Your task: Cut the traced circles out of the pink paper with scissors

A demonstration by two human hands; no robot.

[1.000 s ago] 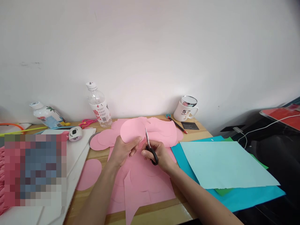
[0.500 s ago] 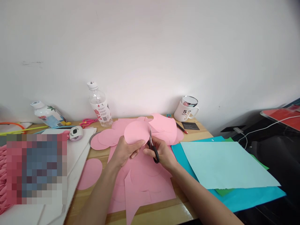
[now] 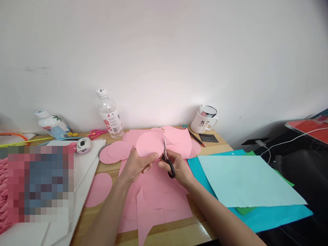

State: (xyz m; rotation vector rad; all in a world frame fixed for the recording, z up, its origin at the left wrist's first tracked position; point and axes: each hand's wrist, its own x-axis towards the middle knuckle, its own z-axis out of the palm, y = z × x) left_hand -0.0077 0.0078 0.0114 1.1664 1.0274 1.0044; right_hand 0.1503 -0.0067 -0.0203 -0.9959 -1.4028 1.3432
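Note:
In the middle of the head view, my left hand (image 3: 139,165) grips a pink paper circle (image 3: 149,145) by its lower edge, thumb on top. My right hand (image 3: 176,165) is closed around black-handled scissors (image 3: 170,166), whose blades point up along the circle's right edge. A pink paper offcut (image 3: 178,136) curls away to the right of the blades. Beneath both hands lie pink paper sheets (image 3: 169,201) with faint curved lines. Several cut pink circles (image 3: 116,152) overlap to the left, and a single pink circle (image 3: 99,189) rests closer to me.
A water bottle (image 3: 111,119) and a white mug (image 3: 204,120) stand by the wall, with a pencil (image 3: 196,138) near the mug. Pink scissors (image 3: 97,133) lie left of the bottle. Light blue paper (image 3: 248,181) covers the right side; white boards (image 3: 79,184) are at left.
The pink offcut right of the scissors has dropped lower and changed its curl. Both hands keep nearly the same place, still holding the circle and the scissors.

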